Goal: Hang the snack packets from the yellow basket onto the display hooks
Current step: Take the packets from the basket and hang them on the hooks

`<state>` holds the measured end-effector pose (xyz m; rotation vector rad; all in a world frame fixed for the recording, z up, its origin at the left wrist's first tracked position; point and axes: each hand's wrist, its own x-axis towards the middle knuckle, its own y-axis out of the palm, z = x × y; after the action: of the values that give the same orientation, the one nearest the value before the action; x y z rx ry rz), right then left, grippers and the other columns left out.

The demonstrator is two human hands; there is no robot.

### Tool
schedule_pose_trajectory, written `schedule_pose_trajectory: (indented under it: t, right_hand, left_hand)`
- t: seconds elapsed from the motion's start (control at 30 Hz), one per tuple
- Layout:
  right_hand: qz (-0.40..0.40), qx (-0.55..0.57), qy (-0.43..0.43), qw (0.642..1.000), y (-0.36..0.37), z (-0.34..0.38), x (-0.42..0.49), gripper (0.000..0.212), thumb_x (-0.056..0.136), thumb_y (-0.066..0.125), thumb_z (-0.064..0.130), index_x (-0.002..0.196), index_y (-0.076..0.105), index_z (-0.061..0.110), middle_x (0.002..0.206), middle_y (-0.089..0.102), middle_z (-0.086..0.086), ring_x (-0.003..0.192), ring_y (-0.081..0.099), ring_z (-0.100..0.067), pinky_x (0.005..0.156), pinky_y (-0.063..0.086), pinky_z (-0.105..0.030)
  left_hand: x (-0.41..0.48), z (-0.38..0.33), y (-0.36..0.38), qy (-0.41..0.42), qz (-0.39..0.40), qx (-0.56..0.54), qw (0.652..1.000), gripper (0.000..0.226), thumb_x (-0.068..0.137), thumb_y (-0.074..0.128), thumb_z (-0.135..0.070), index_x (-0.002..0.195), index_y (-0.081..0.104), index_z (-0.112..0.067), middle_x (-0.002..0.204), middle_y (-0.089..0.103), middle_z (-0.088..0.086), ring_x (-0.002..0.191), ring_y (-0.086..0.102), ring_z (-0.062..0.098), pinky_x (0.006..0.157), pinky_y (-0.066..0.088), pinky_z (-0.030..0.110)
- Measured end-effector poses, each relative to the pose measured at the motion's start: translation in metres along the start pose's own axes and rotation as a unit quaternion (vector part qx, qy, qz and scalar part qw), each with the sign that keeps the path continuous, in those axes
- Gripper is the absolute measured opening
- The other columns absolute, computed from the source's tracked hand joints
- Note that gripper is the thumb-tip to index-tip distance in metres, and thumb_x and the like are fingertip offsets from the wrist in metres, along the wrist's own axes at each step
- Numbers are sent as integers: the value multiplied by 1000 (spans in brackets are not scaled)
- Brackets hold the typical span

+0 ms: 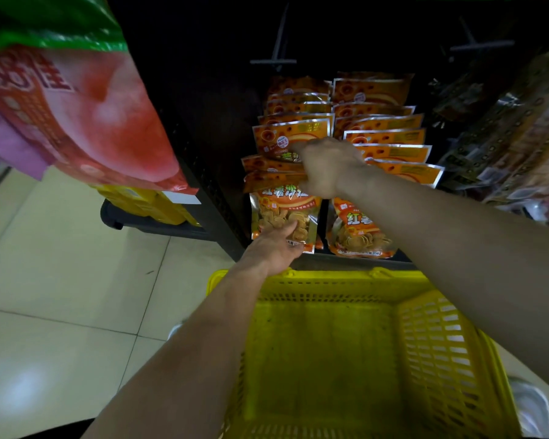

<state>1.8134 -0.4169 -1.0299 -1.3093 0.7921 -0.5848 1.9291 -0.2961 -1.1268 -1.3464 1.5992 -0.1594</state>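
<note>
Two rows of orange snack packets [384,134] hang on hooks on a dark display rack. My right hand [325,167] is closed on the top edges of the front packets [271,179] of the left row. My left hand [274,247] grips the bottom of the frontmost left packet [282,217], whose clear window shows round chips. The yellow basket [441,353] stands on the floor just below the rack, and nothing shows inside it.
Bare hooks [274,57] jut from the rack above the packets. A large red and green bag [76,99] hangs close at upper left. Other packaged snacks [514,134] hang at right. A dark low cart with yellow boxes [149,207] stands on the tiled floor at left.
</note>
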Motion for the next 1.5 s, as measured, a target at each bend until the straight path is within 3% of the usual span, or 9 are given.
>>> schedule_pose_trajectory:
  t: [0.27, 0.4, 0.57, 0.9, 0.97, 1.03, 1.1, 1.3, 1.5]
  right_hand:
    - [6, 19, 0, 1000, -5, -13, -19, 51, 90, 59, 47, 135, 53, 23, 126, 61, -8, 116, 55, -32, 93, 47, -45]
    - [-1, 33, 10, 999, -3, -19, -20, 55, 90, 60, 46, 139, 49, 24, 131, 59, -8, 120, 53, -30, 98, 45, -46]
    - [4, 34, 4, 999, 5, -21, -19, 54, 91, 59, 43, 142, 48, 28, 133, 59, -8, 123, 54, -30, 101, 43, -47]
    - [-28, 52, 50, 997, -4, -36, -46, 65, 89, 64, 42, 147, 40, 25, 147, 48, -8, 137, 40, -31, 110, 36, -49]
    - [-40, 64, 73, 994, -7, -52, -62, 67, 89, 63, 44, 148, 38, 25, 150, 45, -9, 140, 37, -31, 112, 36, -48]
    - [-49, 67, 99, 992, -6, -73, -78, 70, 87, 63, 48, 148, 37, 24, 149, 44, -9, 138, 37, -33, 110, 37, -49]
    - [-39, 65, 123, 990, -1, -94, -95, 81, 84, 66, 55, 151, 32, 25, 150, 39, -10, 135, 37, -35, 108, 36, -51]
    - [0, 30, 124, 992, 34, -126, -116, 124, 67, 78, 65, 154, -6, 36, 159, 8, -8, 142, 18, -40, 114, 26, -57]
    - [-27, 60, 131, 989, 60, -122, -90, 117, 74, 80, 49, 154, -4, 33, 156, 17, -11, 135, 33, -42, 106, 39, -54]
  left_hand:
    - [-6, 4, 3, -22, 0, -11, 1000, 67, 99, 56, -33, 156, 20, -43, 165, 22, -1, 149, 27, 23, 120, 28, 39]
    - [3, 3, 12, -13, 15, -17, 1000, 65, 101, 51, -26, 156, 20, -43, 167, 14, 0, 152, 19, 25, 121, 25, 40]
    - [8, 2, 15, -18, 27, -7, 999, 67, 100, 52, -29, 155, 19, -46, 167, 14, -1, 149, 27, 26, 117, 33, 46]
    - [-29, -3, 1, 30, -24, -33, 999, 53, 98, 56, -39, 149, 40, -42, 161, 34, -3, 143, 38, 20, 113, 37, 33]
    - [-38, -14, -1, 46, -32, -31, 998, 53, 98, 56, -40, 149, 41, -43, 160, 35, -3, 133, 47, 16, 104, 42, 28]
    - [-41, -29, 1, 58, -28, -41, 997, 51, 99, 55, -39, 148, 41, -43, 159, 37, -3, 100, 57, 7, 90, 48, 26]
    - [-40, -48, 8, 75, -22, -38, 996, 50, 100, 54, -38, 148, 41, -43, 157, 40, -2, 87, 54, 6, 91, 51, 31]
    - [-16, -94, 48, 113, 23, -26, 993, 53, 98, 57, -42, 147, 40, -48, 144, 51, -3, 107, 62, 17, 94, 54, 40]
    - [6, -106, 59, 102, -23, 50, 993, 61, 98, 54, -40, 153, 27, -46, 161, 25, -6, 141, 37, 23, 113, 37, 43]
